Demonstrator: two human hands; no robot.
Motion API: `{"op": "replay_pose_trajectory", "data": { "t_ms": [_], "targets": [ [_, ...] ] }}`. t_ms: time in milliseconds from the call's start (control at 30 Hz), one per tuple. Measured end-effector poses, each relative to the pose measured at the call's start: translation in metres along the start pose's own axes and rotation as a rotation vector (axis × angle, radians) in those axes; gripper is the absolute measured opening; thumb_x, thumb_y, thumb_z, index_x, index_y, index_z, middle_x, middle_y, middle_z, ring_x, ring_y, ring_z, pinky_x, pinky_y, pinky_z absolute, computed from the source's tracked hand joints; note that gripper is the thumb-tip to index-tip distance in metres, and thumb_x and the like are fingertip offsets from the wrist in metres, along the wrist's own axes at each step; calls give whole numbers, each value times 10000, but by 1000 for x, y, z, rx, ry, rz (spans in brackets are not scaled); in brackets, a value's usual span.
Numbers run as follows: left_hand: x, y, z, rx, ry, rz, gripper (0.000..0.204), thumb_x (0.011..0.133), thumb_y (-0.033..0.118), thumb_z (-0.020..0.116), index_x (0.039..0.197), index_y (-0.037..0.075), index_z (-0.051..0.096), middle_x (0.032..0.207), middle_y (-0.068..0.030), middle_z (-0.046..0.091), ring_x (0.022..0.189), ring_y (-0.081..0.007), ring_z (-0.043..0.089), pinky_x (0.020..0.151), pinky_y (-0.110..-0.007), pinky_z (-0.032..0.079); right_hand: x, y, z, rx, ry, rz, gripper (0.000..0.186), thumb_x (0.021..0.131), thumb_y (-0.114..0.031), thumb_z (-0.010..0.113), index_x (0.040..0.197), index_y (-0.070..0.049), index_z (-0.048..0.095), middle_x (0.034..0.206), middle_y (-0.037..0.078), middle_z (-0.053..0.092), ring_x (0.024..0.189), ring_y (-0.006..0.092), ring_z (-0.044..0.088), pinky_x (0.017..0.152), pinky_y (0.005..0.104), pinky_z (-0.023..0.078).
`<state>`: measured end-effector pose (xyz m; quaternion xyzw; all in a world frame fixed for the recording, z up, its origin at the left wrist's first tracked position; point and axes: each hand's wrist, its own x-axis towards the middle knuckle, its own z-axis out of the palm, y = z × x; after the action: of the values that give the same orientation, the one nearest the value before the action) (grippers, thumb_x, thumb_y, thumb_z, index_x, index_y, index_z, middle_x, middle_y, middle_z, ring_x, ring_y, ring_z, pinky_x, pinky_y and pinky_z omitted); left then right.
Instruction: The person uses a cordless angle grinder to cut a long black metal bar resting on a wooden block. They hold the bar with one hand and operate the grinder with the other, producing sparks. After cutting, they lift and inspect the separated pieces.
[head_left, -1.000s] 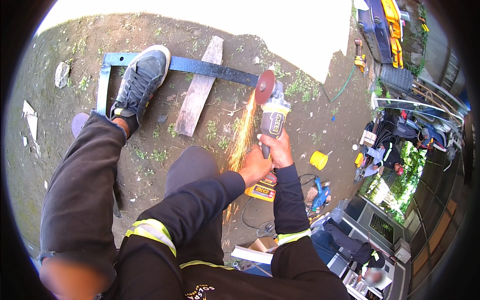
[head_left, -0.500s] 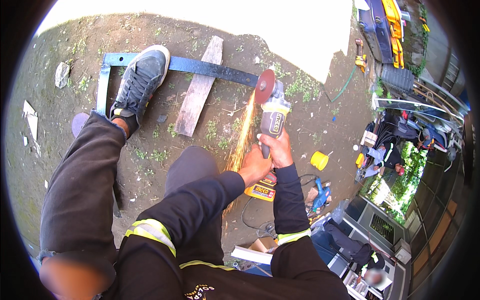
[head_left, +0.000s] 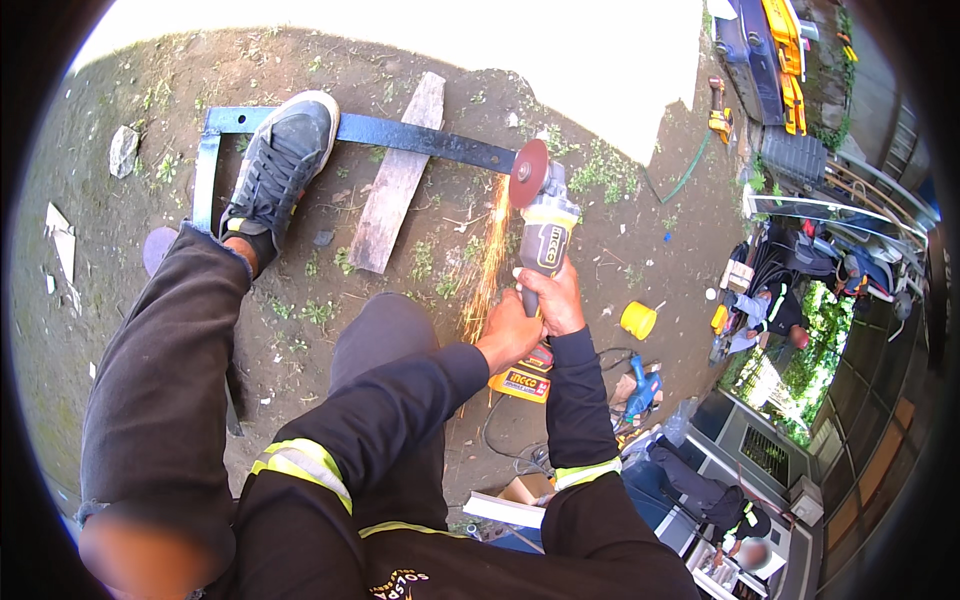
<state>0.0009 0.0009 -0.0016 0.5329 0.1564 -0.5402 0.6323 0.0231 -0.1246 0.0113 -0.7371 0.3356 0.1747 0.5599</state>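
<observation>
Both my hands grip a cordless angle grinder [head_left: 545, 243], grey and yellow with a yellow battery at its lower end. My right hand [head_left: 557, 298] wraps the body just below its head, and my left hand [head_left: 513, 328] closes round the handle lower down. The grinder's red disc [head_left: 528, 173] meets the right end of a dark, L-shaped metal bar [head_left: 425, 140]. Orange sparks [head_left: 490, 260] stream down from that contact toward my left forearm. A dark sneaker [head_left: 285, 160] stands on the bar, and a weathered wooden plank [head_left: 398, 190] lies beneath it.
A yellow cup-like container [head_left: 638, 320] and a blue power tool [head_left: 643, 388] with a dark cable lie to the right. Farther off are another yellow tool [head_left: 720, 122], stacked gear and two other people [head_left: 785, 312]. A stone [head_left: 124, 150] lies at the left.
The spark stream has shifted slightly and looks a little steeper and shorter. The grinder, both hands and the bar have hardly moved.
</observation>
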Motion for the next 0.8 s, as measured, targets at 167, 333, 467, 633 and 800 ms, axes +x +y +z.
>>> {"op": "replay_pose_trajectory", "data": {
  "t_ms": [167,333,467,633,800],
  "targets": [
    [2,-3,1,-23,-4,15,545,829,174,726,1287,-40,522,1200,-294,691,1171,-446,675,1005,-497,533,-2,0,1,9,5,-12,391,837,21,763,1184,-54,598,932,27,661,734,131,645,672,306,560],
    [2,-2,0,-22,-11,20,557,820,170,734,1294,-35,525,1205,-288,692,1171,-446,674,996,-501,535,1,-1,1,-32,8,-47,389,816,3,765,1170,-19,607,962,41,693,771,137,665,702,315,569],
    [5,0,-2,-54,-28,11,569,818,180,741,1301,-30,525,1200,-285,695,1161,-444,679,981,-498,541,4,-1,0,-20,8,-64,385,811,5,766,1164,-17,616,957,36,696,773,134,663,707,315,568],
    [7,-1,-2,-17,-35,33,567,821,188,745,1298,-29,530,1186,-281,701,1149,-439,686,973,-496,546,6,-1,0,-11,22,-49,381,809,6,763,1162,-16,622,960,31,695,788,130,666,718,313,569],
    [2,1,0,-4,14,-8,567,826,190,741,1303,-32,527,1182,-286,700,1148,-443,686,982,-493,543,4,2,-2,-30,6,-46,385,812,8,755,1171,-18,620,964,30,694,807,130,669,731,311,570]
  ]
}}
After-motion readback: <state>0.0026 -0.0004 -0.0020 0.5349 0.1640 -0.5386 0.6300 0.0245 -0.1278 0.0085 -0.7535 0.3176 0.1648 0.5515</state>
